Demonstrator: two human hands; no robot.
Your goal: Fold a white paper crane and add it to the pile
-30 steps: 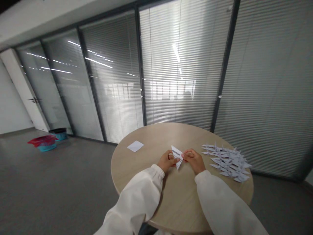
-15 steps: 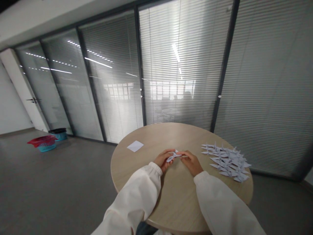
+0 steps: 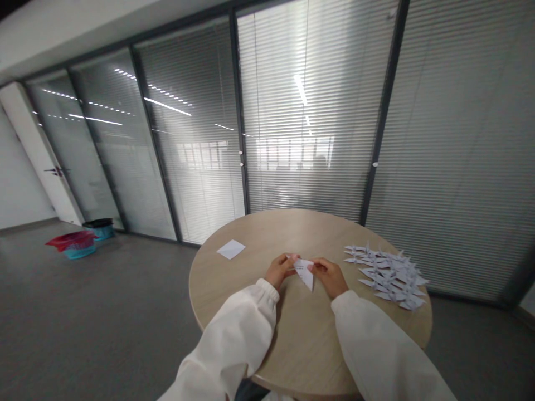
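A folded white paper triangle (image 3: 305,273) hangs point-down over the round wooden table (image 3: 246,278), just above its surface. My left hand (image 3: 280,270) pinches its left corner, and my right hand (image 3: 330,278) holds its right edge. Both cuffs are white and baggy. To the right of my right hand lies a heap of several folded white paper cranes (image 3: 387,277). A flat white paper square (image 3: 230,249) lies on the tabletop, beyond and to the left of my left hand.
Glass partitions with slatted blinds (image 3: 305,111) stand behind the table. A white door (image 3: 58,172) is at far left. On the grey floor by the glass are a red-and-teal basket (image 3: 73,245) and a black-rimmed teal bin (image 3: 100,228).
The paper has gone from a narrow, crane-like shape to a wider triangle. My hands have drawn slightly apart. The cranes and the paper square stay put.
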